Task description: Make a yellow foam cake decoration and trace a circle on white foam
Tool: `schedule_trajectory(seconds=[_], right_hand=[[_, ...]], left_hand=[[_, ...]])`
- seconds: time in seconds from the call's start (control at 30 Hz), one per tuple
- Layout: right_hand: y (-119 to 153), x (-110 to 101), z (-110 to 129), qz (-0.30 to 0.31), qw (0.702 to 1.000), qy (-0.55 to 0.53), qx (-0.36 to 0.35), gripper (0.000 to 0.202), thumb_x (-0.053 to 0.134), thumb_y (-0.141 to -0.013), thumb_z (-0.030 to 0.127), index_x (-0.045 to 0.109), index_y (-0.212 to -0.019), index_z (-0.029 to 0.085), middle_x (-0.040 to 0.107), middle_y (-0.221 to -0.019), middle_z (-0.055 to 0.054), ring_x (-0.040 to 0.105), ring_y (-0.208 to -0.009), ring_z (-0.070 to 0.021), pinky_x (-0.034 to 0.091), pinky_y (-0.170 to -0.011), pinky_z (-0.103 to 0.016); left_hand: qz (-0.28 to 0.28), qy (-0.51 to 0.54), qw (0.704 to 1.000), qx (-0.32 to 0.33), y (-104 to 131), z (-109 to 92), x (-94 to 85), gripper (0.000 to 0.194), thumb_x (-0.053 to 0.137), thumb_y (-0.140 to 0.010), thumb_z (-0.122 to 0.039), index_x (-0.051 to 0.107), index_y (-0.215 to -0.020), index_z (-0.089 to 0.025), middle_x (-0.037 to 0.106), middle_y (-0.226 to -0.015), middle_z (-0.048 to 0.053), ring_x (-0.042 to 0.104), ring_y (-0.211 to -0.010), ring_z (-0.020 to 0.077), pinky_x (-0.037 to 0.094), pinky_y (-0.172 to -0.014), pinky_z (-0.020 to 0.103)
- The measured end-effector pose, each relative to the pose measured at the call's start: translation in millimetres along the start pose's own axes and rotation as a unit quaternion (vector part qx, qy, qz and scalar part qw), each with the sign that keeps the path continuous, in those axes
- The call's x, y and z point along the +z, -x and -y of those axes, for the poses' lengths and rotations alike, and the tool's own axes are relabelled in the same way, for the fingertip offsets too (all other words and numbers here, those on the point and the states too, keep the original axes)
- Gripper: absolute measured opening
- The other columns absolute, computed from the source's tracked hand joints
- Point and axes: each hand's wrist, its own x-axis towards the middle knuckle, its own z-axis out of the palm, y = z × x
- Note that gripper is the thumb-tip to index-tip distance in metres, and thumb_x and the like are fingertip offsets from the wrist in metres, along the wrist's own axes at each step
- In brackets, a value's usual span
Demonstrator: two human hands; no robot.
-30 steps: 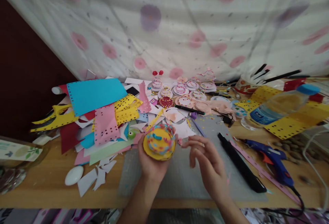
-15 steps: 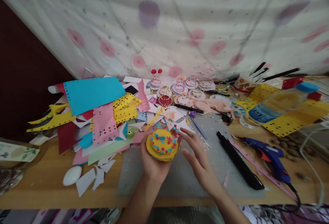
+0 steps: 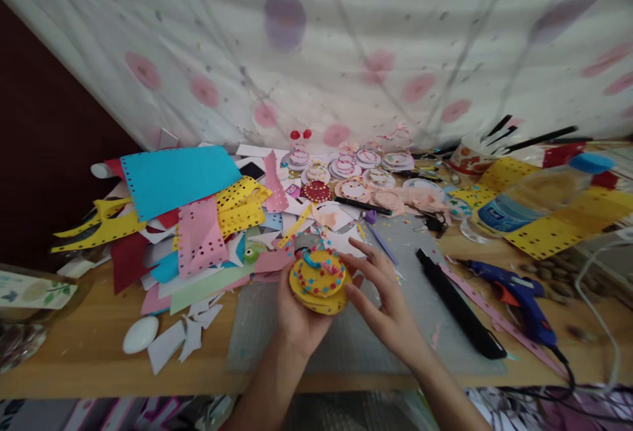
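A small yellow craft cake point(image 3: 320, 286) of foam or paper, ringed with red and blue star pieces, rests in my left hand point(image 3: 295, 322). Its palm is under the cake and the fingers curl about its left side. On top lies a blue strip beside a pink shape. My right hand point(image 3: 383, 302) is at the cake's right edge with its fingers apart; whether the fingertips touch the edge I cannot tell. Below both hands lies a grey cutting mat point(image 3: 366, 345).
Coloured sheets and scraps point(image 3: 178, 180) pile up on the left. Several small decorated cakes point(image 3: 346, 166) stand at the back. To the right lie a black cutter-like tool point(image 3: 459, 306), a blue glue gun point(image 3: 514, 292) with its cord, and a tilted bottle point(image 3: 534, 197).
The cake has shifted slightly right and turned a little in my left hand. My right hand has come closer, its fingertips now at the cake's right edge.
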Motion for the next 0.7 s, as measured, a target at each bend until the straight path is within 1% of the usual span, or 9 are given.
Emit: schedule_trajectory(seconds=[0.1, 0.23, 0.4, 0.57, 0.7], right_hand=[[-2, 0, 0, 0.008, 1.0, 0.011, -0.003, 0.036, 0.056, -0.089, 0.035, 0.059, -0.124, 0.027, 0.045, -0.14, -0.011, 0.042, -0.129, -0.0313, 0.033, -0.104, -0.054], [-4, 3, 0, 0.012, 1.0, 0.002, 0.004, 0.037, 0.061, -0.087, 0.037, 0.058, -0.123, 0.028, 0.049, -0.136, -0.011, 0.043, -0.128, -0.029, 0.035, -0.104, -0.051], [-3, 10, -7, 0.001, 1.0, -0.024, 0.012, 0.019, 0.06, -0.088, 0.039, 0.065, -0.103, 0.027, 0.056, -0.125, -0.009, 0.051, -0.12, -0.0264, 0.038, -0.1, -0.047], [-6, 15, -14, -0.012, 0.997, -0.062, 0.049, 0.021, 0.06, -0.087, 0.042, 0.069, -0.093, 0.024, 0.064, -0.114, -0.011, 0.058, -0.11, -0.026, 0.044, -0.094, -0.045], [-12, 12, -14, -0.008, 0.99, -0.113, 0.081, 0.026, 0.058, -0.086, 0.046, 0.071, -0.086, 0.022, 0.069, -0.103, -0.01, 0.064, -0.1, -0.0248, 0.049, -0.089, -0.041]], left_hand=[[0.012, -0.003, 1.0, -0.013, 3, 0, 0.3, 0.048, 0.036, -0.091, -0.047, 0.068, -0.103, -0.013, 0.071, -0.103, 0.015, 0.062, -0.109, 0.032, 0.046, -0.094, 0.05], [0.031, -0.028, 0.999, -0.021, 5, -3, -2.9, 0.05, 0.041, -0.088, -0.052, 0.067, -0.102, -0.012, 0.071, -0.098, 0.015, 0.065, -0.101, 0.0308, 0.049, -0.09, 0.047], [0.017, -0.036, 0.998, -0.049, 2, -6, -8.7, 0.053, 0.041, -0.087, -0.055, 0.067, -0.099, -0.01, 0.07, -0.094, 0.016, 0.068, -0.089, 0.0304, 0.052, -0.081, 0.044], [0.019, -0.036, 0.999, -0.026, -1, -3, -9.0, 0.046, 0.046, -0.087, -0.051, 0.065, -0.099, -0.011, 0.069, -0.095, 0.013, 0.067, -0.086, 0.0273, 0.052, -0.076, 0.039], [0.04, -0.023, 0.999, -0.003, 0, 1, -3.9, 0.039, 0.047, -0.088, -0.045, 0.063, -0.102, -0.013, 0.068, -0.099, 0.012, 0.065, -0.093, 0.0264, 0.051, -0.083, 0.041]])
